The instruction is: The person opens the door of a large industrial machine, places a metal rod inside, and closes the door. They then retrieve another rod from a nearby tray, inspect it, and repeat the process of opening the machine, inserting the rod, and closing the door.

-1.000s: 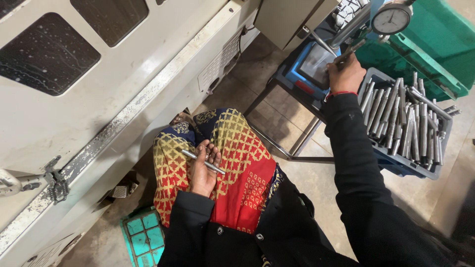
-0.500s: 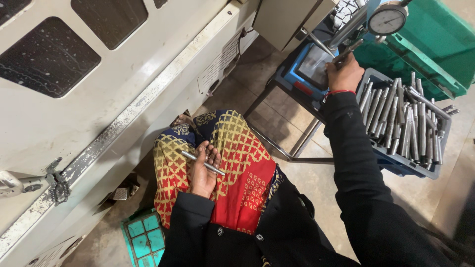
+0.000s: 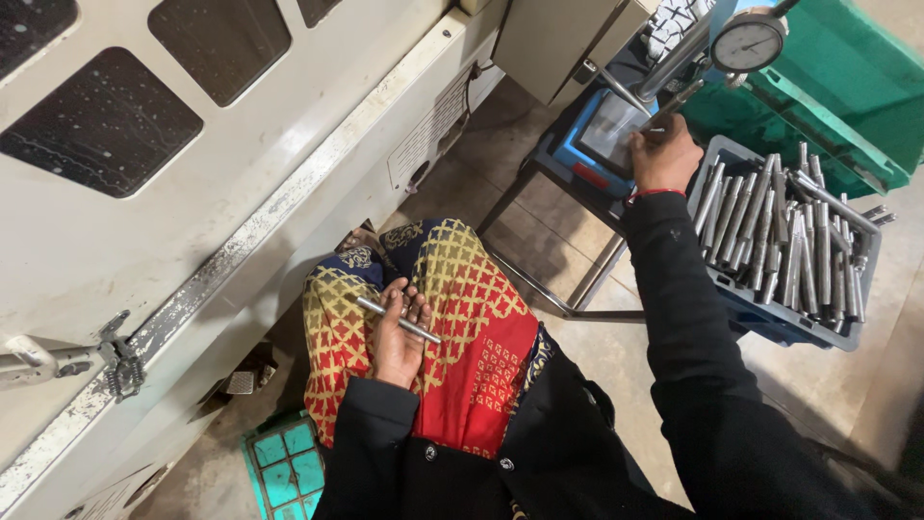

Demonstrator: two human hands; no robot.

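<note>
My left hand (image 3: 397, 332) rests palm up on my lap, over a red, yellow and navy patterned cloth (image 3: 462, 327), and holds a thin metal rod (image 3: 397, 319) across its fingers. My right hand (image 3: 664, 154) reaches out to a dial gauge stand (image 3: 674, 58) and pinches another metal rod (image 3: 674, 99) beneath the round dial gauge (image 3: 749, 40). The stand sits on a blue base (image 3: 587, 159) on a small metal-framed table (image 3: 568, 289).
A grey crate (image 3: 784, 323) full of several metal rods (image 3: 789, 231) stands right of my right hand. A green bin (image 3: 837, 87) lies behind it. A large white machine housing (image 3: 221, 164) fills the left. A teal grate (image 3: 274, 462) lies on the floor.
</note>
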